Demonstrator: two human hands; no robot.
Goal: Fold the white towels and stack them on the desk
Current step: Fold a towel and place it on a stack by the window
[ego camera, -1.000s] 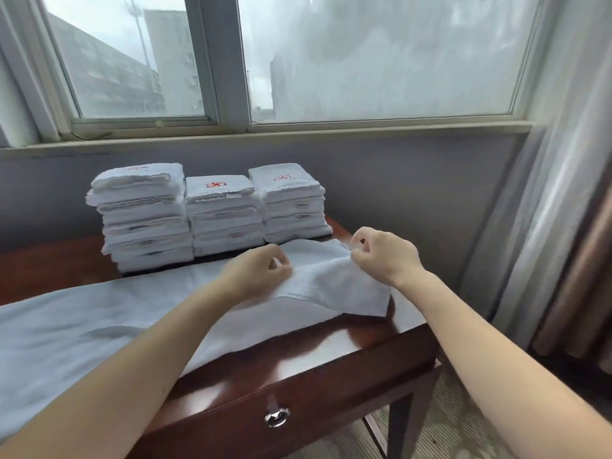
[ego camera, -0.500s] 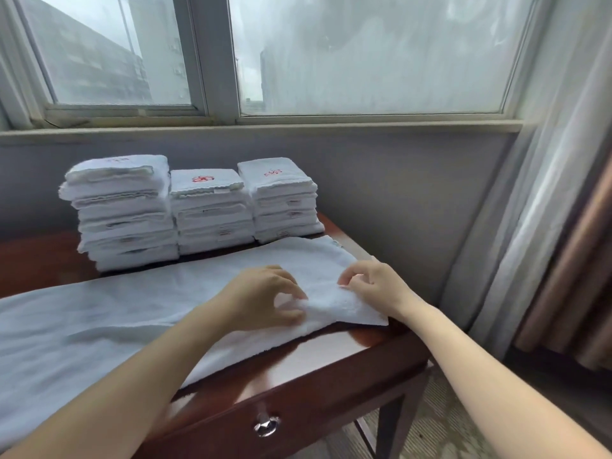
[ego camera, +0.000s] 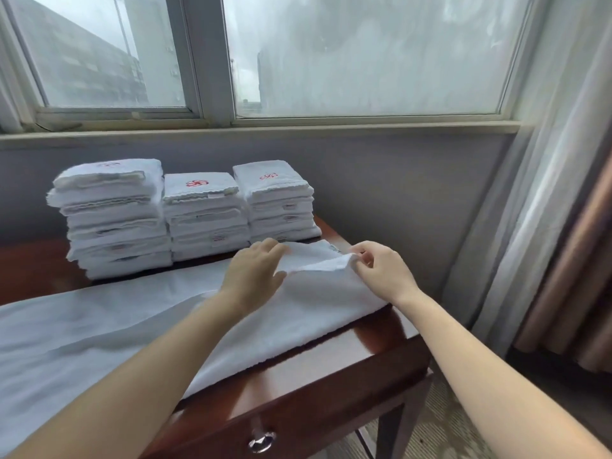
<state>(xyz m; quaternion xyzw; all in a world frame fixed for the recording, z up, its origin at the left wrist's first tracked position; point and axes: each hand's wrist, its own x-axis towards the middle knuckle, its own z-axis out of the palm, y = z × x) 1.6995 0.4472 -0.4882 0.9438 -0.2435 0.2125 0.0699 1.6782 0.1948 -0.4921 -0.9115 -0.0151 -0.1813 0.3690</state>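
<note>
Towel (ego camera: 132, 332) lengthwise left-right along desk (ego camera: 331, 372)

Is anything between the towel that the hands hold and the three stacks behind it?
Nothing visible. The left hand and the right hand hold the right end of the towel, and the stacks stand right behind it on the desk, with no other thing between.
</note>
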